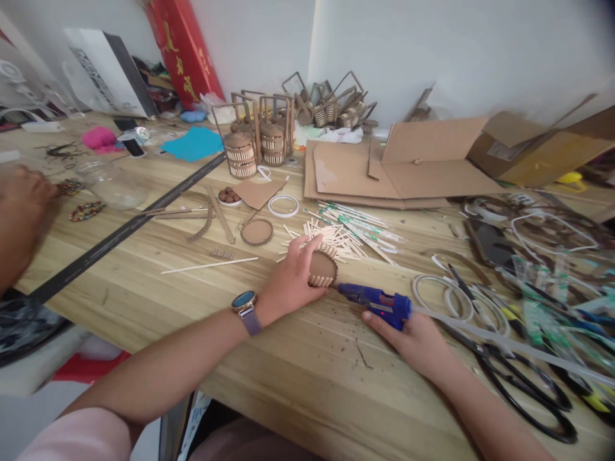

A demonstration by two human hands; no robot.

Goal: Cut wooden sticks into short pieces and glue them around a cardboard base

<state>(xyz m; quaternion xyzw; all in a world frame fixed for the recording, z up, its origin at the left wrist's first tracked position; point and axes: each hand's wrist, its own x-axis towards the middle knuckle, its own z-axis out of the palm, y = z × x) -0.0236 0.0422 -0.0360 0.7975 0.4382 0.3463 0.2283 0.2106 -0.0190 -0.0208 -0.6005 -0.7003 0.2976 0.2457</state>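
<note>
My left hand, with a watch on its wrist, is closed around the edge of a small round basket. Short pale sticks stand upright along part of the basket's rim, over a brown cardboard base. In my right hand is a blue hot glue gun, its nozzle at the basket's near right edge and a small red light glowing. A long clear glue stick trails out of its back. Just behind the basket lies a heap of short wooden sticks. To its left rests a round cardboard disc with a dark rim.
Scissors, white rings and tangled tools crowd the right side. Flattened cardboard lies behind the sticks. Finished lidded baskets stand at the back. A co-worker's hand is at the far left, near a glass jar.
</note>
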